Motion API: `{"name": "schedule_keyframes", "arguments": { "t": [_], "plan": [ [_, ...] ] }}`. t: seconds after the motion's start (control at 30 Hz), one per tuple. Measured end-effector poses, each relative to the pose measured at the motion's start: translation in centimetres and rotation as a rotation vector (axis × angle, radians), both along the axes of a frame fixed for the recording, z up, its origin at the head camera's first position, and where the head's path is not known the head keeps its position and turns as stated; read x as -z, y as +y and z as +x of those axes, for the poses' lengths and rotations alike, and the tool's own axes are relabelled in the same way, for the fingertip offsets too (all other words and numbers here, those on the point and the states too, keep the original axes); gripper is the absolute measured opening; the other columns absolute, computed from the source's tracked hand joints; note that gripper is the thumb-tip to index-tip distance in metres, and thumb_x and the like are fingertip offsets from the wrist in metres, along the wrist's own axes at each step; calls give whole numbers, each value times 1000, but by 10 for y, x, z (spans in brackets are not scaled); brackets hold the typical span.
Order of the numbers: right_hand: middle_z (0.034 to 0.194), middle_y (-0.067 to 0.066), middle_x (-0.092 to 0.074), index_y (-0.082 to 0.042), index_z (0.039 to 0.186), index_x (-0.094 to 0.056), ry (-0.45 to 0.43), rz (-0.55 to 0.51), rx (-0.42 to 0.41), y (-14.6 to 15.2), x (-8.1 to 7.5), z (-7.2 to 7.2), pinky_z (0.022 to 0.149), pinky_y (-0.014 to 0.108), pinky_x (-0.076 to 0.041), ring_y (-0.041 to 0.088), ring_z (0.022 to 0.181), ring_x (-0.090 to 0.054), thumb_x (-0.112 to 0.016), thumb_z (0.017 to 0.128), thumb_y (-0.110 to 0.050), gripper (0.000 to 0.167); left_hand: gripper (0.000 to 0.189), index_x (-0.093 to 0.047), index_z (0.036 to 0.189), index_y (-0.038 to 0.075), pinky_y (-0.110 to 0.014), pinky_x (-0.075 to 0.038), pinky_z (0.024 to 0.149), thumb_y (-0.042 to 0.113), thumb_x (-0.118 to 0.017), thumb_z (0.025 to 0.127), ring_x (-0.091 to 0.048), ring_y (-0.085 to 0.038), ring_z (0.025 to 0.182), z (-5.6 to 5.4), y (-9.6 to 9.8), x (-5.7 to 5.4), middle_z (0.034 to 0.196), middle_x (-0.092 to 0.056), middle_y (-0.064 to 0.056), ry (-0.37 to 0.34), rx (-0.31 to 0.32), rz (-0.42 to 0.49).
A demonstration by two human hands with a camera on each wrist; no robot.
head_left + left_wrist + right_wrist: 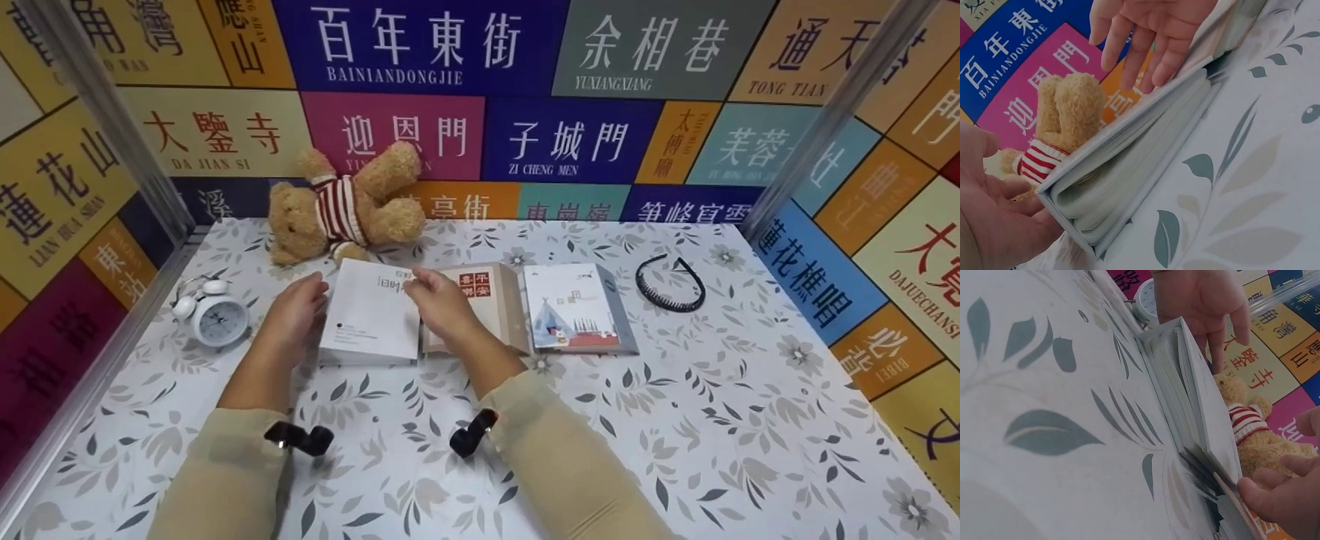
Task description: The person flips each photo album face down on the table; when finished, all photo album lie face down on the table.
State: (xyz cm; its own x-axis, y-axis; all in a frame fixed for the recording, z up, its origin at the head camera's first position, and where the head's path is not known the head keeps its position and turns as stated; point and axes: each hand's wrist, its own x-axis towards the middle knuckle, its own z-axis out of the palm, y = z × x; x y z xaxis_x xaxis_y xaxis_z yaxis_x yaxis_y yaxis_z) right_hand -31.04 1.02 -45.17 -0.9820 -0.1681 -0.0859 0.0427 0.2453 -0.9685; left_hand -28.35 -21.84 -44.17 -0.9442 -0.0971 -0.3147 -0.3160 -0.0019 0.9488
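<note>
A thick white book [367, 311] lies shut on the patterned table, its page edges [1123, 169] facing the near side. My left hand [292, 311] is at the book's left edge, fingers extended along it. Over the right edge is my right hand [446, 300], its fingers loosely spread above the cover in the left wrist view. Partly hidden under that hand, a beige book [502, 311] with red square characters lies beside the white one. Another book [566, 300], with a tent picture on its cover, lies farther right.
Behind the books a teddy bear [341, 210] in a striped shirt lies on its side. A white alarm clock [219, 319] stands at the left, and a black headband [671, 285] lies at the right. Panels with printed characters [390, 135] wall in the table.
</note>
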Motion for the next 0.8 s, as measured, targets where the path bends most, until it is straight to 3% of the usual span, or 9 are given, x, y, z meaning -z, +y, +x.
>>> {"name": "schedule_keyframes", "arguments": {
  "t": [0.2,0.47,0.8],
  "plan": [
    [167,14,-48,-7,164,-43,-70,-56,-77,-7,2,6,132,40,-36,28,157,-45,-61,106,-36,67,65,-23,171,5,-40,-16,139,39,-35,116,-18,-24,168,-1,-2,4,180,-23,-11,-16,59,-107],
    [175,10,-35,-10,168,-34,-130,-113,-238,-17,5,13,135,36,-27,24,165,-32,-60,107,-39,72,67,-24,171,11,-42,-11,140,42,-37,114,-11,-24,170,3,-16,1,181,-19,-7,-61,27,-180],
    [178,8,-30,-9,169,-32,-182,-146,-251,-15,2,15,137,36,-21,23,167,-26,-58,109,-37,72,61,-31,170,14,-45,-19,138,40,-35,115,-21,-28,168,5,-8,-9,179,-26,-7,-17,8,-218]
  ]
}}
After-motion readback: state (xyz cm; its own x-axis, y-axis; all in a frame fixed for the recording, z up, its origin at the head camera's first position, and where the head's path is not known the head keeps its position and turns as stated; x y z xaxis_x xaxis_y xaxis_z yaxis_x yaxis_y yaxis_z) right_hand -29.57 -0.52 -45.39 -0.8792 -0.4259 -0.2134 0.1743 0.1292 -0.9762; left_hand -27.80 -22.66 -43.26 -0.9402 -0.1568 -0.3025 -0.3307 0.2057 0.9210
